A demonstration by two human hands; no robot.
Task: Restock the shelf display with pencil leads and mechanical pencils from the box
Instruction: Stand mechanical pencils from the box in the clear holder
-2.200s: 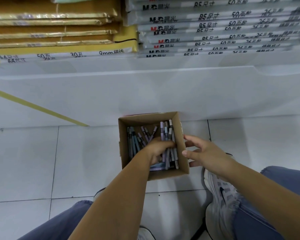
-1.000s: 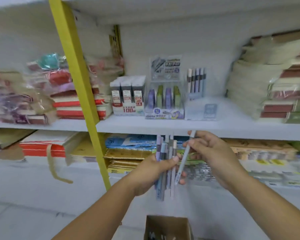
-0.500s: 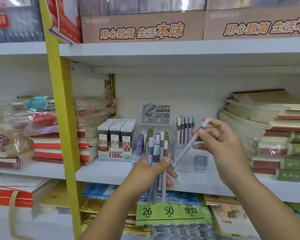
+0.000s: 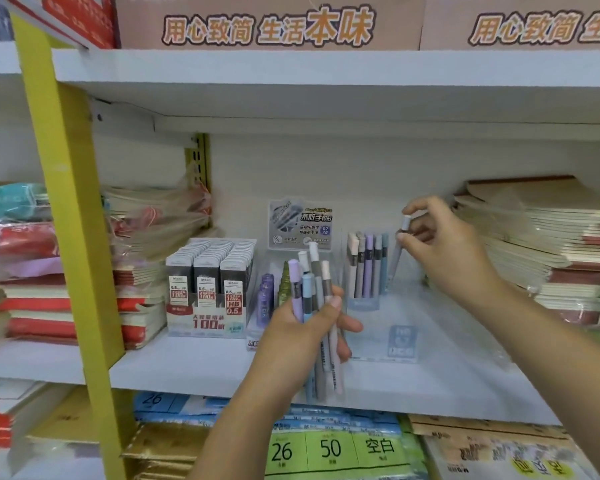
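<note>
My left hand point(image 4: 300, 336) grips an upright bundle of several pastel mechanical pencils point(image 4: 314, 299) in front of the white middle shelf point(image 4: 187, 367). My right hand point(image 4: 444, 251) pinches one pale grey mechanical pencil point(image 4: 397, 252) near its cap, tip down, just right of the pencils standing in the clear display stand point(image 4: 366, 265). A display of black pencil lead packs point(image 4: 210, 285) marked 0.5 sits left of my left hand. Purple and green lead tubes point(image 4: 274, 292) stand behind the bundle. The box is out of view.
A yellow shelf post point(image 4: 68, 209) rises at the left. Stacked notebooks point(image 4: 548, 251) fill the shelf's right side, and wrapped notebooks point(image 4: 42, 271) the left. Brown cartons point(image 4: 267, 22) sit on the shelf above. Paper pads point(image 4: 329, 448) lie on the shelf below.
My view rose from the box on the floor to the shelf. My left hand lifted the pencil bundle out, and my right hand took one pencil and carried it up to the display stand.
</note>
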